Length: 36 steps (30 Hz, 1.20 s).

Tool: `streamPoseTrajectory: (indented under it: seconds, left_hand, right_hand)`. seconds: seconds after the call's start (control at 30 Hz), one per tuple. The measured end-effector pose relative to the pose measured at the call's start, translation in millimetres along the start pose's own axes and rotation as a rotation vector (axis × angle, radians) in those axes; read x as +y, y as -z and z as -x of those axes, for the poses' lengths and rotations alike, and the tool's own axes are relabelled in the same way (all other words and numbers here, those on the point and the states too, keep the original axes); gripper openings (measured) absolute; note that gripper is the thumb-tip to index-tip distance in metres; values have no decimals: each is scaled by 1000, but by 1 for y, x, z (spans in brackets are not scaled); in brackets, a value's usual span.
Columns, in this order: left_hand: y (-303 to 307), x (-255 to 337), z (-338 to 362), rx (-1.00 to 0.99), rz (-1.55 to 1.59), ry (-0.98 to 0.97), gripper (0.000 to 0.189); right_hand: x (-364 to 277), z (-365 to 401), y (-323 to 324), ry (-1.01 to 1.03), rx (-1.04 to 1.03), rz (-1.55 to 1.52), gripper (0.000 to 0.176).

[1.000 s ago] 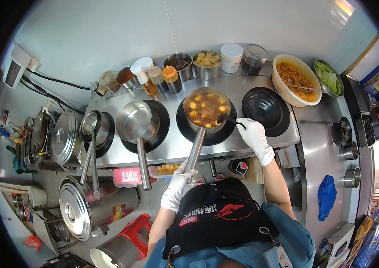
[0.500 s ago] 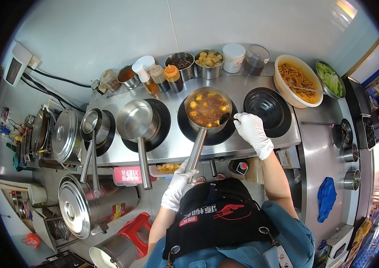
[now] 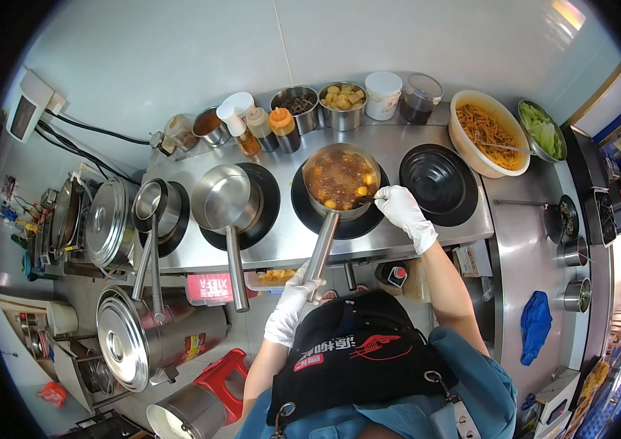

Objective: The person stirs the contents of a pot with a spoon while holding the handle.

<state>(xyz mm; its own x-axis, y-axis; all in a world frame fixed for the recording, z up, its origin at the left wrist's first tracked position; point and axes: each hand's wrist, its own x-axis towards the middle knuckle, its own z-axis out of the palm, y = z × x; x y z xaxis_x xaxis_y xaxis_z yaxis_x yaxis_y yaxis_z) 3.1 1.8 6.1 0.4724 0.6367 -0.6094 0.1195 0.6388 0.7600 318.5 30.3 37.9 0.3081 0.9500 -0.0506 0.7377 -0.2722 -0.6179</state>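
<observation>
A steel saucepan [image 3: 312, 155] sits on the burner in front of me, with brown bubbling broth and yellow chunks [image 3: 336, 192] inside. My gloved left hand [image 3: 297, 293] is wrapped round the end of the pan's long handle [image 3: 323, 249]. At the pan's right rim, my gloved right hand [image 3: 402, 208] pinches a black spoon-like utensil [image 3: 366, 200]. Its dark end dips into the broth near the lower right wall; its exact shape is hard to make out.
Left of it stand another steel saucepan [image 3: 220, 190] and a smaller pot [image 3: 156, 201]. A black burner plate [image 3: 438, 181] lies to the right. Behind are sauce bottles [image 3: 285, 129], a pot of yellow cubes [image 3: 343, 99] and a tub [image 3: 464, 150] of orange shreds.
My right hand has moved slightly left and down with the dark utensil. The yellow chunks have shifted from around the pan towards its lower right. My left hand stays on the handle.
</observation>
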Motion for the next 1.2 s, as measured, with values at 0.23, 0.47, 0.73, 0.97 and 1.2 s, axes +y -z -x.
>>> streamPoseTrajectory:
  seconds: [0.23, 0.47, 0.73, 0.97, 1.2]
  left_hand:
    - [0, 1, 0, -1, -14, 6, 58]
    - [0, 0, 0, -3, -3, -2, 58]
    - [0, 2, 1, 16, -24, 3, 59]
    - [-6, 4, 5, 41, -9, -9, 59]
    - [-3, 0, 14, 34, 25, -38, 59]
  right_hand:
    - [-9, 6, -21, 1, 30, -122, 20]
    - [-15, 5, -60, -20, 179, -342, 19]
    - [-19, 3, -99, -3, 305, -423, 20]
    - [-15, 5, -82, 32, 348, -549, 21]
    - [5, 12, -40, -78, 407, -733, 21]
